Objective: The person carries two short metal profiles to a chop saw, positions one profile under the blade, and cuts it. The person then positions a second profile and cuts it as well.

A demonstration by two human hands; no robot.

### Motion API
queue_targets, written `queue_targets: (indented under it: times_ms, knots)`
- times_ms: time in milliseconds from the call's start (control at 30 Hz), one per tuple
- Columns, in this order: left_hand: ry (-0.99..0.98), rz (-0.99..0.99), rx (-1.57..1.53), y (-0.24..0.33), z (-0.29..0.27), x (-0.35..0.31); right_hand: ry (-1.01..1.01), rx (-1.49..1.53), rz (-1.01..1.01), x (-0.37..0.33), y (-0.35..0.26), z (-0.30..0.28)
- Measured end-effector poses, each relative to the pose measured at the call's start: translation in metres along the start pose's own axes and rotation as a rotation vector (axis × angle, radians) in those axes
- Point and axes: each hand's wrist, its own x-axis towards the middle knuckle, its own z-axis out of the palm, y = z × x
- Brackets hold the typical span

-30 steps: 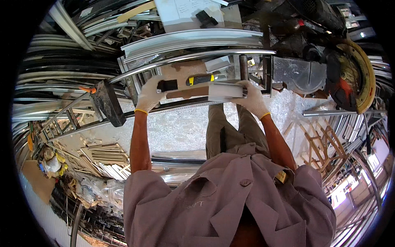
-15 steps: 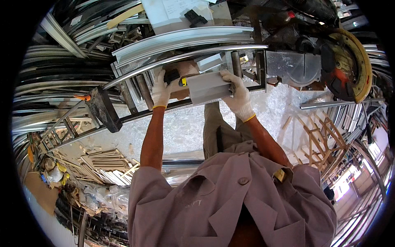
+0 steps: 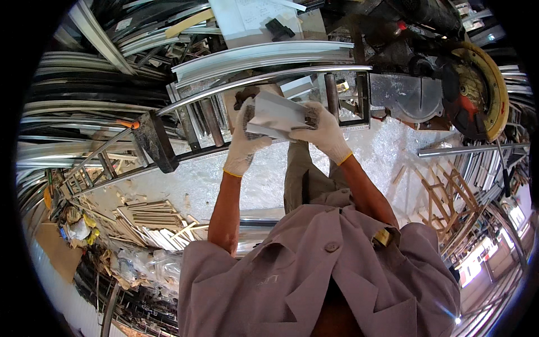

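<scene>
Between my two gloved hands is a short, light grey piece of profile (image 3: 278, 114), raised above the near rail of the metal roller frame. My left hand (image 3: 245, 147), in a white knit glove with a yellow cuff edge, grips the piece's left end. At its right end my right hand (image 3: 325, 135), gloved alike, is closed around it, thumb on the near side. A dark object (image 3: 245, 95) lies just beyond my left fingers, partly hidden. Behind the held piece, another short pale profile piece (image 3: 297, 86) rests within the frame.
The roller frame (image 3: 275, 72) runs left to right, with a circular cutting saw (image 3: 474, 90) at its right end. Long white profiles (image 3: 264, 56) lie beyond it. Wood strips (image 3: 154, 222) are heaped at lower left; a wooden frame (image 3: 446, 194) stands at right.
My left hand has gone from the dark object to the profile piece's left end. The piece is now lifted and tilted between both hands. The yellow-and-black item beside it no longer shows.
</scene>
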Motion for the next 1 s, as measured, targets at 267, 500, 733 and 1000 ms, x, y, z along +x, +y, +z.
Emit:
queue_targets:
  times_ms: [267, 500, 733, 1000]
  knots:
    - [0.065, -0.096, -0.165, 0.015, 0.025, -0.014, -0.084, 0.01, 0.061, -0.01, -0.027, 0.001]
    - [0.093, -0.002, -0.196, 0.02, 0.038, -0.011, -0.105, 0.033, 0.017, -0.027, -0.042, -0.009]
    - [0.064, -0.001, -0.257, 0.025, 0.066, -0.008, -0.023, 0.176, -0.023, -0.033, -0.036, -0.019]
    - [0.048, 0.059, 0.019, 0.022, 0.084, 0.0, 0.062, 0.351, 0.013, -0.054, -0.013, -0.054]
